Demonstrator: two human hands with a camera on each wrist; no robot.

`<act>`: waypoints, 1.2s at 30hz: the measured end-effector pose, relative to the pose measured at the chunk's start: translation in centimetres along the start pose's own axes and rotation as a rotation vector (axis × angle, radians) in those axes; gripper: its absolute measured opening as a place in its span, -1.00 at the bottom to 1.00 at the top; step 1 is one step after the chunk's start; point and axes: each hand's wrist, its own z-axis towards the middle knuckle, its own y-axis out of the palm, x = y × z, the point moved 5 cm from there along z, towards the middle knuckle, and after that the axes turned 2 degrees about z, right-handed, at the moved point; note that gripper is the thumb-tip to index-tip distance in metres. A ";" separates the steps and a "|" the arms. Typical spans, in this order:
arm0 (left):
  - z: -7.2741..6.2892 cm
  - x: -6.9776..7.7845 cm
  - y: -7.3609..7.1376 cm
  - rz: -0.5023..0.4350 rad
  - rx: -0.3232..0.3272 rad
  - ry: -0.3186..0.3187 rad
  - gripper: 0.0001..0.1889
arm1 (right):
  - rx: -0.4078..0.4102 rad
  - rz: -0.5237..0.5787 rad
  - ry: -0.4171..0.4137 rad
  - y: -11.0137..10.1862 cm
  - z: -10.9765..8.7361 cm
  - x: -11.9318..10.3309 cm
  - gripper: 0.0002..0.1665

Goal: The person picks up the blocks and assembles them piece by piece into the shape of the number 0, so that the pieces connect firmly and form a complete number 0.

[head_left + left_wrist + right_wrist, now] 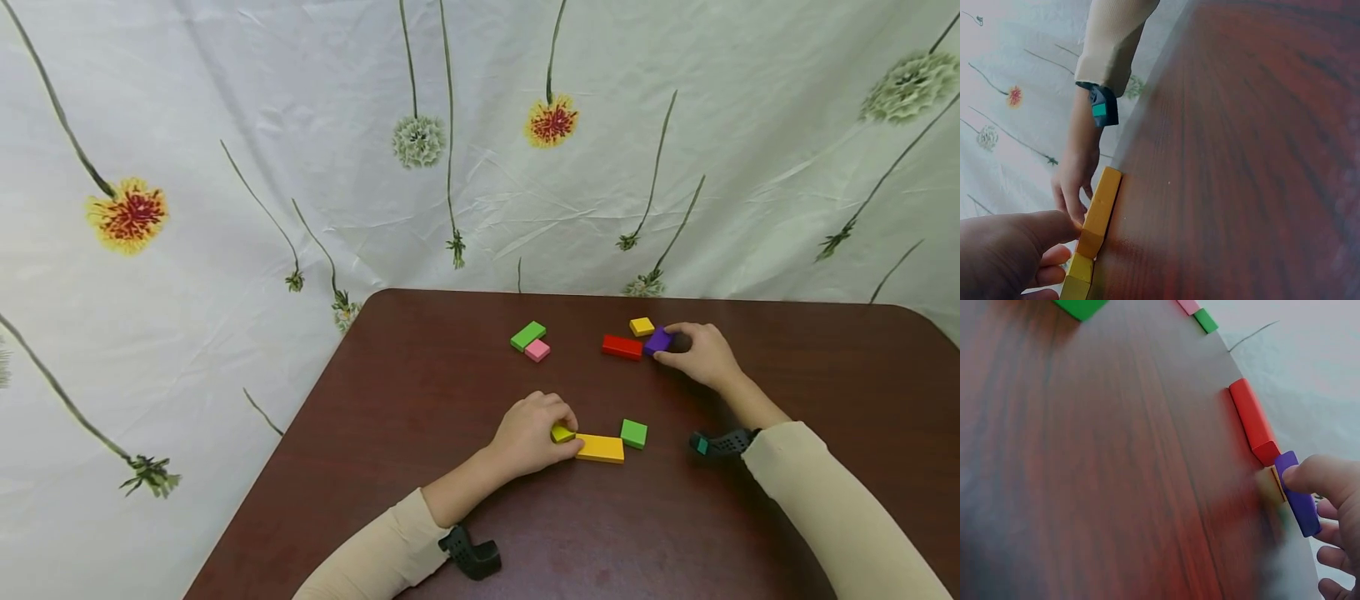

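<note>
In the head view, at lower centre of the frame, the left hand (pixel 532 429) has its fingers curled in a close pinch about the yellow block (pixel 561 434), which meets the left end of the long orange block (pixel 600 448) on the tabletop (pixel 450 375). A green block (pixel 634 433) sits at that block's right end. Right of centre, the right hand (pixel 705 354) pinches the purple block (pixel 657 341) between thumb and fingers, beside the red block (pixel 622 347) and a small orange block (pixel 641 327).

In the left wrist view, the thumb lies by the seam at lower left, its tip against the orange block. Light pressure would probably suit here; a hard push could skew the row.

In the right wrist view, at lower right, the thumb presses the purple block's near face, its upper end by the red block's end. Best to lower it square, then part the fingers evenly, lest it drag its neighbours.
</note>
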 end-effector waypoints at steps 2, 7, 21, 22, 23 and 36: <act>0.0 0.0 0.0 0.000 0.001 0.001 -0.83 | 0.012 0.014 0.001 -0.2 -0.3 0.1 -0.31; 0.0 0.0 0.0 0.000 0.006 0.005 -0.83 | 0.006 0.047 -0.041 -0.3 -1.4 -0.5 -0.30; 0.1 0.0 -0.1 -0.008 -0.005 -0.011 -0.84 | 0.002 0.062 -0.247 1.0 -4.4 -3.2 -0.38; 0.1 0.0 0.0 -0.008 -0.007 -0.013 -0.84 | -0.003 0.063 -0.258 1.2 -4.6 -3.3 -0.39; 0.1 0.0 0.0 -0.009 -0.008 -0.014 -0.84 | -0.009 0.063 -0.269 1.3 -4.7 -3.4 -0.39; 0.1 -0.1 0.0 -0.006 -0.010 -0.014 -0.84 | -0.103 0.088 -0.324 3.0 -5.4 -3.2 -0.42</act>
